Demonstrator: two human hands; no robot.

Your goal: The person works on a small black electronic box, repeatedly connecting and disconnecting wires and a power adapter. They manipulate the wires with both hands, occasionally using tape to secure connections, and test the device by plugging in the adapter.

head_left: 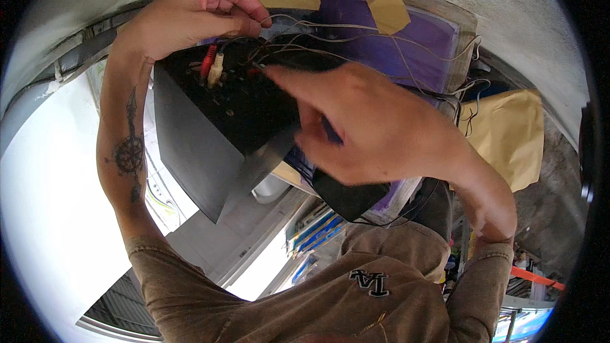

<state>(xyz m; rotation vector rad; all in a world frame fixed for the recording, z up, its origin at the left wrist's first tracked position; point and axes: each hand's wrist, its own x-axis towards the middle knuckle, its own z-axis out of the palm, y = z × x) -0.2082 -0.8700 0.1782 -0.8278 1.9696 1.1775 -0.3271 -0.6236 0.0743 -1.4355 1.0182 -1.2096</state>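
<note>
A black box (254, 111) with a panel of sockets, seemingly an audio device, is tilted in front of me. A red plug (208, 61) and a cream plug (216, 70) are in its panel. Above the panel's far edge my left hand (197, 16) is closed, thumb and forefinger pinching a thin pale wire (298, 23). My right hand (375, 124) reaches across from the right. Its forefinger stretches to the panel near the wires' ends, with the thumb apart below; I see nothing held in it. Exactly what the fingertip touches is too dark to tell.
Behind the box lies a purple panel (426, 41) with a wooden edge and tan tape (386, 6). Loose thin wires run across it to the right. A tan paper sheet (508, 136) hangs at the right. Dark cables (406, 216) loop below my right hand.
</note>
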